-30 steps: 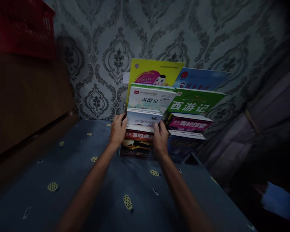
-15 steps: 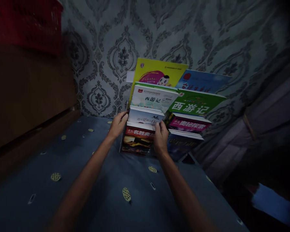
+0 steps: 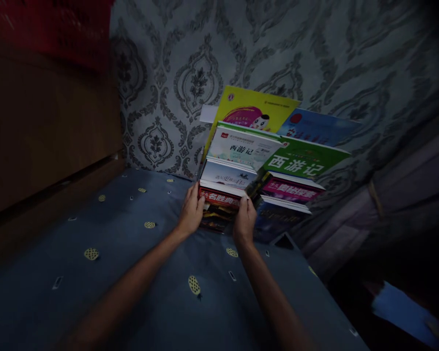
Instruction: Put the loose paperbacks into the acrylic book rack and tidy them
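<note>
My left hand [image 3: 191,212] is closed on the left edge of the front book [image 3: 219,210], which has a red band and a dark picture on its cover. My right hand [image 3: 245,220] grips that book's right side, thumb near its top corner. Behind it, in the same upright row, stand a pale blue-grey book [image 3: 227,174], a white book [image 3: 243,146] and a tall yellow book [image 3: 256,109]. Beside them a second row holds a dark blue book [image 3: 280,219], a pink-banded book [image 3: 290,189], a green book [image 3: 307,158] and a blue book [image 3: 318,127].
The books stand on a blue cloth with pineapple prints [image 3: 149,287], against a patterned wall [image 3: 161,83]. On the left is a brown wooden cabinet [image 3: 51,126] with a red basket [image 3: 69,34] on top. A curtain [image 3: 354,224] hangs at the right.
My left hand has moved down from beside the pale blue-grey book to the front book's left edge. My right hand has lowered slightly. The view has shifted a little left.
</note>
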A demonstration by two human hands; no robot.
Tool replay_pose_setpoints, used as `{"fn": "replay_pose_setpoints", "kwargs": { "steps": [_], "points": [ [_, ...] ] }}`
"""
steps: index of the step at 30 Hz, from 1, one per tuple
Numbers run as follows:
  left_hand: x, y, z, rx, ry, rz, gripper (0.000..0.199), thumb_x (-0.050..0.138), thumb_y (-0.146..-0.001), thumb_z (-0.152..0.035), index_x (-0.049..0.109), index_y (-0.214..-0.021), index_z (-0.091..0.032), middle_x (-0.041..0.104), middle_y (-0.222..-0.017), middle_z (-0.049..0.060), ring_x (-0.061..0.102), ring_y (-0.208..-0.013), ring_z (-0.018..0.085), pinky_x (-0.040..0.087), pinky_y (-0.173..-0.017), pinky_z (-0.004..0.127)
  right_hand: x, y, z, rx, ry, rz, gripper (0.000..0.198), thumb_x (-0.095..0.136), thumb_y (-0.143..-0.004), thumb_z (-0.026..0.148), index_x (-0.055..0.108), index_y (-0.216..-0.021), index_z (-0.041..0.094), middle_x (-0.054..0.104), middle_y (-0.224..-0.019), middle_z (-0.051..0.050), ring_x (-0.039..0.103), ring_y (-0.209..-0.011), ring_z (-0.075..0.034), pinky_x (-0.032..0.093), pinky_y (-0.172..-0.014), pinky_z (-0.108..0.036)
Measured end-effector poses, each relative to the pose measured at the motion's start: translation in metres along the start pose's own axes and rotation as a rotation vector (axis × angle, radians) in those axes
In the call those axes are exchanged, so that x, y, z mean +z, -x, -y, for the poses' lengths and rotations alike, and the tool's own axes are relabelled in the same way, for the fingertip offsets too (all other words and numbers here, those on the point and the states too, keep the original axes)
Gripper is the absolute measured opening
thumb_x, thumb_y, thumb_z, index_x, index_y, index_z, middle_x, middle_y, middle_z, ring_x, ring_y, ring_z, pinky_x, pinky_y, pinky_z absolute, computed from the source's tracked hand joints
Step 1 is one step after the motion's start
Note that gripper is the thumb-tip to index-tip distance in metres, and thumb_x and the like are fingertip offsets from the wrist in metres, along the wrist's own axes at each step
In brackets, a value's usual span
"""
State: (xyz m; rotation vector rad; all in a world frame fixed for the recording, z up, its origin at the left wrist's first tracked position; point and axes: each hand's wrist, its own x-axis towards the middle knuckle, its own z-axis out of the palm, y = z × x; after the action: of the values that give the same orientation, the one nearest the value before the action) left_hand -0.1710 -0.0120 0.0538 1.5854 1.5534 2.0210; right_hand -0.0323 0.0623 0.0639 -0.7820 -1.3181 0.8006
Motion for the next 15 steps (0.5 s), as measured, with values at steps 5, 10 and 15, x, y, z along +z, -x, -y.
{"fn": "replay_pose_setpoints", "kwargs": {
  "steps": [5,10,15],
  "points": [
    [-0.0027,-0.0033,-0.0022,0.016,-0.015,0.003,0.050,0.040,-0.098,-0.033,0.048,-0.145,-0.018,0.053,-0.143,0.015,0.048,-0.136,0.024,0.033,-0.121,0.044,0.0024,-0.0012,-0.0027,0.004,-0.009,-0.033,0.057,0.051,-0.088,0.059,0.070,-0.121,0.017,0.074,-0.112,-0.009,0.064,-0.111,-0.025,0.049,-0.100,-0.044],
    [-0.0046,-0.0038,-0.0047,0.012,-0.030,0.014,0.051,0.041,-0.096,-0.030,0.047,-0.145,-0.016,0.054,-0.142,0.016,0.048,-0.136,0.025,0.033,-0.120,0.046,0.0055,-0.0021,-0.0054,0.014,-0.038,-0.068,0.055,0.052,-0.087,0.058,0.071,-0.119,0.017,0.074,-0.109,-0.008,0.066,-0.105,-0.024,0.051,-0.097,-0.042],
    [-0.0032,-0.0018,-0.0052,0.026,-0.017,0.013,0.050,0.041,-0.097,-0.030,0.048,-0.144,-0.017,0.053,-0.143,0.016,0.047,-0.138,0.025,0.033,-0.121,0.044,0.0062,-0.0020,-0.0049,0.031,-0.032,-0.077,0.055,0.052,-0.087,0.058,0.071,-0.118,0.017,0.074,-0.112,-0.009,0.066,-0.106,-0.025,0.051,-0.096,-0.042]
  ]
}}
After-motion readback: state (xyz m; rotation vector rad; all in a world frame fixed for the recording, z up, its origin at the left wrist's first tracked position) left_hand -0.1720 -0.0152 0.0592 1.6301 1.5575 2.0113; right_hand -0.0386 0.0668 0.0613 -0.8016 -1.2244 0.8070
